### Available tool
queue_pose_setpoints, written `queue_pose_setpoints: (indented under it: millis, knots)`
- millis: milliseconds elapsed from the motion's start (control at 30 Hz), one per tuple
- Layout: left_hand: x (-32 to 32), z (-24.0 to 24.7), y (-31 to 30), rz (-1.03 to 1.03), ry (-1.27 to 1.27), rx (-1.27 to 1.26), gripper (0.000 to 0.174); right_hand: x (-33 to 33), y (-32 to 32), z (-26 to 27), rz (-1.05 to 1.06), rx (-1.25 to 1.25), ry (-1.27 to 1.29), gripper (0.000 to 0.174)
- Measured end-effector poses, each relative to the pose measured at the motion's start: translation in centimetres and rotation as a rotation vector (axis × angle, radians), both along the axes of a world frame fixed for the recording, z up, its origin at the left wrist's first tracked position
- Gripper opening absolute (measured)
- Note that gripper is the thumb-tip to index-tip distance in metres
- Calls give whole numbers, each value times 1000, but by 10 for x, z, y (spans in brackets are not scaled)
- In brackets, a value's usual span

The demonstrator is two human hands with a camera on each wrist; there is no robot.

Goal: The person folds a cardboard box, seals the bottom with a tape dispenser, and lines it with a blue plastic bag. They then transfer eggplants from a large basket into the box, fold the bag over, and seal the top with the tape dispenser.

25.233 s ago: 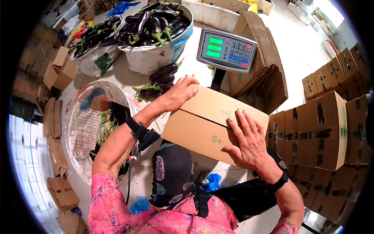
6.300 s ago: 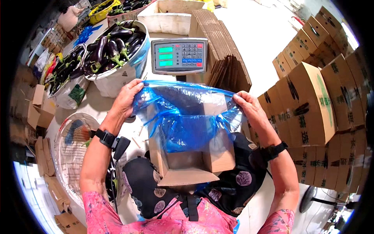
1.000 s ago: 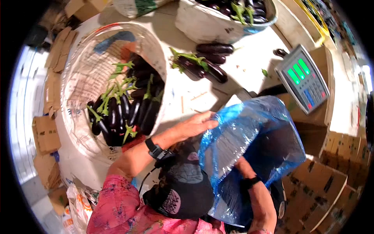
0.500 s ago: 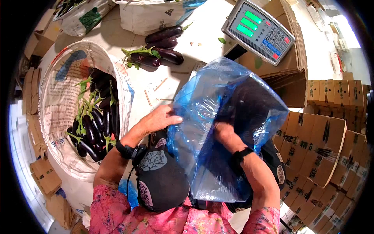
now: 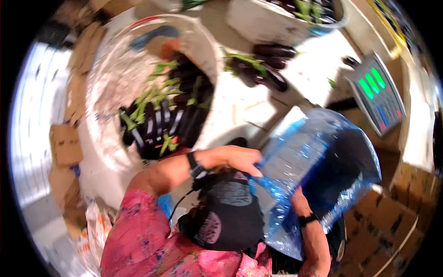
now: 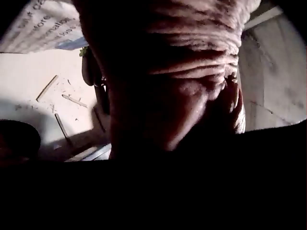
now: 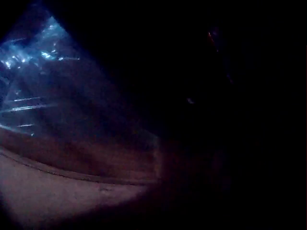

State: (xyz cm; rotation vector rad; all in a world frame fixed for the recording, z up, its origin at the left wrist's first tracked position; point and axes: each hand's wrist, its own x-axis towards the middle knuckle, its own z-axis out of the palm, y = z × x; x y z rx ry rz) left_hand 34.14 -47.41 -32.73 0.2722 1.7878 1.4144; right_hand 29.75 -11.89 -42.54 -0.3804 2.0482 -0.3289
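Observation:
A blue plastic bag (image 5: pixel 295 171) stands spread wide over a cardboard box between the knees. My left hand (image 5: pixel 242 159) grips the bag's near left edge, thumb toward the film; in the left wrist view its wrinkled skin (image 6: pixel 177 72) fills the middle. My right hand (image 5: pixel 299 201) reaches down inside the bag, its fingers hidden by the film and shadow. The right wrist view is mostly dark, with blue film (image 7: pixel 43 91) over brown cardboard (image 7: pixel 96 160). I cannot tell whether the right fingers hold anything.
A woven sack (image 5: pixel 104 69) of eggplants (image 5: pixel 161 122) stands at the left. Several eggplants (image 5: pixel 272 57) lie on the floor near a second sack (image 5: pixel 263 23). A scale display (image 5: pixel 378 94) rises at the right, above stacked cartons (image 5: pixel 383 231).
The blue bag has gone from being held stretched over the open box to sitting spread open, with the right hand inside. Over the last second the head view swings, while both hands stay at the bag.

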Motion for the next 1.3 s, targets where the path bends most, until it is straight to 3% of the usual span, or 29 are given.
queue_pose_setpoints:
  millis: [100, 167, 233, 333, 367, 400, 433, 467, 500, 533, 567, 633, 667, 700, 733, 767, 800, 833, 900, 933, 967, 1033, 1067, 1100, 1167, 1233, 1267, 1300]
  knots:
    - [10, -12, -1, 11, 127, 9, 57, 9, 24, -8, -143, -137, -156, 32]
    - [15, -3, -5, 29, 3, 173, 56, 14, 33, -15, -211, -188, -199, 34]
    - [22, 2, -6, 90, -45, 123, 53, 18, 38, -20, -262, -223, -227, 35]
    - [54, 24, -21, 544, 91, 77, 46, 18, 49, -27, -303, -256, -251, 37]
    - [69, 29, -30, 687, 238, 28, 28, 17, 53, -30, -311, -261, -252, 37]
    - [85, 52, -43, 947, -99, 268, 19, 17, 58, -31, -319, -265, -258, 38]
    - [99, 61, -63, 1120, 8, 202, 16, 18, 64, -32, -324, -266, -264, 39]
    - [112, 68, -85, 1275, 222, -69, 18, 19, 72, -35, -327, -267, -269, 39]
    - [130, 67, -114, 1441, 202, -61, 27, 21, 79, -39, -330, -266, -276, 40]
    - [153, 46, -148, 1595, 192, -199, 35, 22, 88, -44, -332, -266, -282, 40]
    - [176, 18, -178, 1778, 352, -335, 40, 23, 96, -50, -325, -268, -287, 41]
    - [232, -31, -236, 1887, 434, -692, 49, 26, 105, -58, -317, -266, -308, 42]
    - [256, -46, -248, 1828, 297, -969, 57, 23, 97, -46, -240, -263, -311, 42]
    - [276, -63, -259, 1745, 154, -1238, 64, 22, 83, -31, -367, -276, -397, 42]
    - [297, -96, -266, 1745, 57, -1258, 64, 22, 65, -12, -498, -287, -477, 42]
    - [320, -135, -268, 1745, -45, -1276, 65, 25, 41, 10, -833, -308, -638, 42]
    - [332, -156, -264, 1742, -151, -1291, 65, 21, 29, 21, -929, -308, -666, 43]
    - [320, -134, -252, 1746, -166, -1267, 63, 17, 17, 32, -1026, -307, -692, 44]
    - [293, -80, -232, 1751, -187, -1216, 59, 5, 10, 42, -740, -281, -492, 47]
    - [289, -68, -230, 1825, -164, -1050, 60, 1, 6, 46, -616, -274, -423, 48]
    - [282, -48, -236, 1856, -263, -603, 50, -3, 3, 50, -494, -264, -348, 49]
    - [271, -30, -234, 1973, -56, 184, 38, -10, -1, 54, -278, -253, -255, 50]
    - [256, -16, -231, 1924, 21, 512, 35, -18, 41, -18, 231, -407, -184, 49]
    - [256, -24, -237, 1832, 86, 671, 42, -19, 39, -16, -10, -482, -348, 46]
    - [219, 26, -212, 1800, 33, 878, 48, -27, 28, 4, -456, -577, -618, 41]
    - [197, 35, -202, 1659, 95, 961, 55, -31, 16, 28, -888, -642, -810, 37]
    - [185, 41, -196, 1624, 101, 967, 61, -31, 20, 38, -987, -646, -801, 36]
    - [174, 47, -189, 1566, 98, 991, 63, -34, 5, 58, -635, -498, -588, 31]
